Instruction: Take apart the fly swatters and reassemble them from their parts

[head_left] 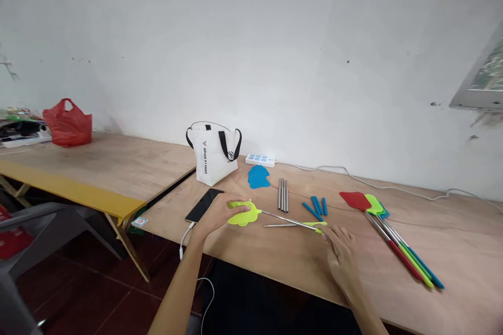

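My left hand [220,213] is closed on the yellow-green perforated head of a fly swatter [250,215], thumb on top. Its silver rod [288,219] slants right to a yellow-green grip, and my right hand [340,247] closes around that end, covering most of the grip. Beneath it on the table lies a second silver rod with a yellow-green grip [322,223]. Beyond my hands are several metal tubes [283,196], several blue grips [317,205] and a stack of blue swatter heads [258,177].
Red, green and blue fly swatters [396,243] lie together at the right. A phone [204,204] with a white cable is by my left hand. Behind stand a white bag [214,159] and a power strip [260,160]. A red plastic bag [68,124] sits on the left table.
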A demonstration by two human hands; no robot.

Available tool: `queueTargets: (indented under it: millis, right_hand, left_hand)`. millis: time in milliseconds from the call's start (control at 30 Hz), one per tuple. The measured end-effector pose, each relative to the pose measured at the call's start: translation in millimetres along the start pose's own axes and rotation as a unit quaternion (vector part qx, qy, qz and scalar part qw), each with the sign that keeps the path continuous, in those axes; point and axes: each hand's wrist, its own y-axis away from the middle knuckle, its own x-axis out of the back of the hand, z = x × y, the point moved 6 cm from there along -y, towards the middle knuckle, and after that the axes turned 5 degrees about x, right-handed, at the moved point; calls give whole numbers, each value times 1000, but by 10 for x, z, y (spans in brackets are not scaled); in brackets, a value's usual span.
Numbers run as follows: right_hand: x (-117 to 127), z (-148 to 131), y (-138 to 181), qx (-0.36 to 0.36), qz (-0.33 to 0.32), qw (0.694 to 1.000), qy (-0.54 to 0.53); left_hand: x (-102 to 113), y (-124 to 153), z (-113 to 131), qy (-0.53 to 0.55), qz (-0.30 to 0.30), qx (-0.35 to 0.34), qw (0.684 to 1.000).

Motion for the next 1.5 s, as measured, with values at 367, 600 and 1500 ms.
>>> queueTargets:
  millis: [367,600,1500]
  right_hand:
    - [-112,-68,-18,-25,-83,995,-50]
    - [-232,-213,-1,25,-119,991,-50]
    - [-382,-469,41,88,-116,988,57]
  left_hand:
    - [-185,39,118,-88,-87,-42,991]
    - [-713,95,367,-96,-128,-103,982]
    - [-777,0,23,-125,-113,1,986]
